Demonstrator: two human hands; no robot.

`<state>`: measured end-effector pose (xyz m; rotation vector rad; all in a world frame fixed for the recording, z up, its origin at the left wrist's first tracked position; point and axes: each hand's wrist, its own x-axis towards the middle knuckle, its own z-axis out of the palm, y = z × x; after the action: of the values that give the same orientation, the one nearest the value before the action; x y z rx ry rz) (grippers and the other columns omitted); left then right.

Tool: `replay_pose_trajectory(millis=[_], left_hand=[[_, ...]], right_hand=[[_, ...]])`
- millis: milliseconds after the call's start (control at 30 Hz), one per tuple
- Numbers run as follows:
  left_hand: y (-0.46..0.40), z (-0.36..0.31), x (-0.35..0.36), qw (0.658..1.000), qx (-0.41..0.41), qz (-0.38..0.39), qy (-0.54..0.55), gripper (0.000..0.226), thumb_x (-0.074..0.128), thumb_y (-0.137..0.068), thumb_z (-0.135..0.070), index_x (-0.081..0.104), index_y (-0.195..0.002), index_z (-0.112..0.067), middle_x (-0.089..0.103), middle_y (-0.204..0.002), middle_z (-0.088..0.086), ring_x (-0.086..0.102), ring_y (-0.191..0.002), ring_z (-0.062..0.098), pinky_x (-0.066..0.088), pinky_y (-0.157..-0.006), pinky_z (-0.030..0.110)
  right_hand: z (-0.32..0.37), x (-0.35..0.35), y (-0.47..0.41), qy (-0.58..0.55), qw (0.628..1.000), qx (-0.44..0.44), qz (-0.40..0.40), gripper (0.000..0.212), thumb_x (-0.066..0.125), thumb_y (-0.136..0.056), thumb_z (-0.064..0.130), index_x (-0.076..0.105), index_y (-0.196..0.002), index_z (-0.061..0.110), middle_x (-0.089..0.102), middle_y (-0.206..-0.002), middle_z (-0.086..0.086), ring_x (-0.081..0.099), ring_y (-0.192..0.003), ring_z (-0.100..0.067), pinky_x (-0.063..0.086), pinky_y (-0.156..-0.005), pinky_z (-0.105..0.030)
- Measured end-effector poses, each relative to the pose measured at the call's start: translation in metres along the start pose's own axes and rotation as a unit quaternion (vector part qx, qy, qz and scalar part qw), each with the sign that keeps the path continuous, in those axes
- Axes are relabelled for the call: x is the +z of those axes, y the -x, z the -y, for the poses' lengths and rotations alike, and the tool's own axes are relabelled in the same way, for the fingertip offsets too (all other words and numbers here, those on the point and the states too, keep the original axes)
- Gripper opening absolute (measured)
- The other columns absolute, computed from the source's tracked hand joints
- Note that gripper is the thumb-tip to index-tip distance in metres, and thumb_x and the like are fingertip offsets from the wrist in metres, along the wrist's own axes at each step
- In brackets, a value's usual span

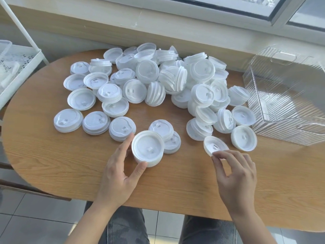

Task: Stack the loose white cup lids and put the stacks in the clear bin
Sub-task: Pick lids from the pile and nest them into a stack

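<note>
Your left hand point(121, 175) cups a short stack point(147, 150) near the table's point(52, 164) front edge, steadying it to receive more. Your right hand point(235, 171) pinches one lid point(215, 144) by its rim, tilted. The bin point(284, 103) waits at the right edge.

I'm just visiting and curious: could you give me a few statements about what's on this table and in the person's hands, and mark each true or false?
1. The left hand holds a short stack of lids. True.
2. The right hand is empty. False: it pinches a single lid by its edge.
3. The clear bin is full of lid stacks. False: no stacks show in it.
4. Many loose lids lie piled on the wooden table. True.
5. The bin stands at the table's left end. False: the right end.
</note>
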<state>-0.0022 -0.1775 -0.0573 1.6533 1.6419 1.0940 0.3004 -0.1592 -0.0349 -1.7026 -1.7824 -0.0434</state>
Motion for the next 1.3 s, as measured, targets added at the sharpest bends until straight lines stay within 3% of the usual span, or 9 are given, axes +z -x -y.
replay_pose_trajectory(millis=[133,300,500,700,833,967,1133,1300], left_hand=[[-0.001,-0.001,0.0,1.0,-0.005,-0.002,0.008,0.072,0.051,-0.094,-0.073,0.024,-0.158,-0.052,0.033,-0.161,-0.033,0.034,-0.149,-0.004,0.035,-0.12,0.031],[0.0,0.0,-0.002,1.0,-0.015,-0.003,0.023,0.078,0.055,-0.095,-0.07,0.033,-0.161,-0.034,0.042,-0.159,-0.026,0.046,-0.143,0.005,0.045,-0.116,0.046],[0.0,-0.002,-0.001,0.999,-0.017,-0.01,0.034,0.073,0.059,-0.095,-0.068,0.041,-0.156,-0.033,0.05,-0.149,-0.026,0.052,-0.137,0.005,0.049,-0.11,0.044],[0.001,-0.003,-0.001,0.999,-0.022,-0.011,0.032,0.082,0.055,-0.092,-0.077,0.035,-0.16,-0.035,0.045,-0.155,-0.027,0.052,-0.137,0.004,0.048,-0.112,0.039],[0.0,-0.002,-0.001,0.999,-0.017,-0.013,0.043,0.076,0.053,-0.095,-0.072,0.032,-0.16,-0.039,0.046,-0.156,-0.025,0.052,-0.138,0.006,0.047,-0.112,0.043],[-0.004,-0.003,-0.001,0.997,-0.012,-0.017,0.074,0.07,0.048,-0.1,-0.068,0.033,-0.16,-0.035,0.043,-0.16,-0.02,0.048,-0.144,0.012,0.045,-0.115,0.05],[-0.005,-0.003,0.001,0.998,-0.004,-0.018,0.068,0.06,0.049,-0.104,-0.057,0.04,-0.158,-0.034,0.044,-0.16,-0.022,0.047,-0.145,0.013,0.045,-0.115,0.051],[-0.005,0.001,0.003,0.999,0.002,-0.02,0.048,0.059,0.053,-0.104,-0.047,0.042,-0.157,-0.027,0.044,-0.159,-0.021,0.043,-0.148,0.009,0.045,-0.116,0.046]], right_hand=[[0.042,-0.001,-0.006,-0.084,0.994,-0.065,0.001,0.01,0.071,-0.096,0.024,0.078,-0.094,0.017,0.07,-0.098,0.01,0.06,-0.091,-0.017,0.047,-0.082,-0.04],[0.092,0.02,-0.014,-0.152,0.97,-0.179,0.065,0.004,0.073,-0.097,0.021,0.077,-0.096,0.019,0.07,-0.102,0.015,0.059,-0.093,-0.017,0.046,-0.079,-0.04],[0.11,0.041,-0.022,-0.13,0.955,-0.248,0.101,0.007,0.068,-0.101,0.02,0.075,-0.098,0.021,0.067,-0.105,0.014,0.057,-0.093,-0.018,0.045,-0.077,-0.042],[0.103,0.038,-0.019,-0.098,0.953,-0.26,0.119,0.007,0.067,-0.101,0.021,0.073,-0.099,0.021,0.066,-0.106,0.014,0.056,-0.095,-0.016,0.044,-0.077,-0.038],[0.102,0.039,-0.019,-0.167,0.96,-0.185,0.127,0.022,0.062,-0.103,0.032,0.074,-0.12,0.023,0.064,-0.119,0.012,0.057,-0.108,-0.014,0.045,-0.093,-0.036],[0.105,0.05,-0.028,-0.209,0.96,-0.061,0.178,0.045,0.052,-0.106,0.043,0.057,-0.149,0.03,0.054,-0.137,0.014,0.05,-0.126,-0.008,0.037,-0.109,-0.024],[0.1,0.063,-0.024,-0.225,0.945,-0.033,0.233,0.051,0.045,-0.107,0.05,0.05,-0.154,0.03,0.048,-0.142,0.023,0.044,-0.133,-0.002,0.042,-0.112,-0.034],[0.095,0.069,-0.021,-0.25,0.936,-0.024,0.246,0.056,0.046,-0.106,0.055,0.049,-0.155,0.027,0.05,-0.143,0.02,0.046,-0.137,-0.009,0.043,-0.112,-0.04]])
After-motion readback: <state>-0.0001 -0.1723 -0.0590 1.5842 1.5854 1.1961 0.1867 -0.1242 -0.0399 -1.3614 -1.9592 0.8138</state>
